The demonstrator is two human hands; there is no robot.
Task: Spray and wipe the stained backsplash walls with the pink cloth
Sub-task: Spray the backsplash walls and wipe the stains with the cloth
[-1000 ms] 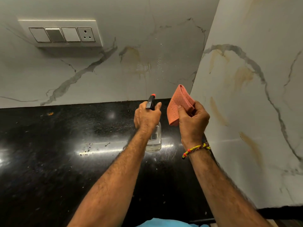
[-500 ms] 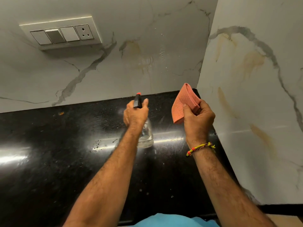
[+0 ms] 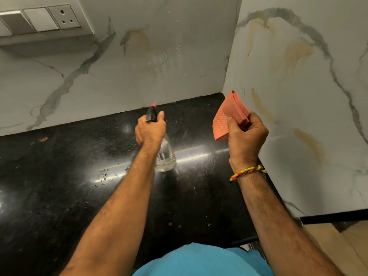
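Observation:
My left hand (image 3: 150, 130) grips a clear spray bottle (image 3: 166, 158) with a black head and red nozzle (image 3: 152, 113), aimed at the back marble wall (image 3: 139, 72). That wall carries yellowish stains (image 3: 142, 41) and wet droplets (image 3: 178, 49). My right hand (image 3: 246, 136) holds a folded pink cloth (image 3: 227, 118) upright, close to the right marble wall (image 3: 302, 120). The right wall shows several brown-yellow streaks (image 3: 298, 52).
A black glossy counter (image 3: 59, 176) lies under both arms, speckled with crumbs and drops. A switch plate with a socket (image 3: 39, 20) is mounted at the upper left of the back wall. The two walls meet in a corner (image 3: 231, 56) just behind the cloth.
The view has dipped and drawn nearer to the counter. The bottle hand has moved left and lower relative to the cloth hand. Both grips are unchanged.

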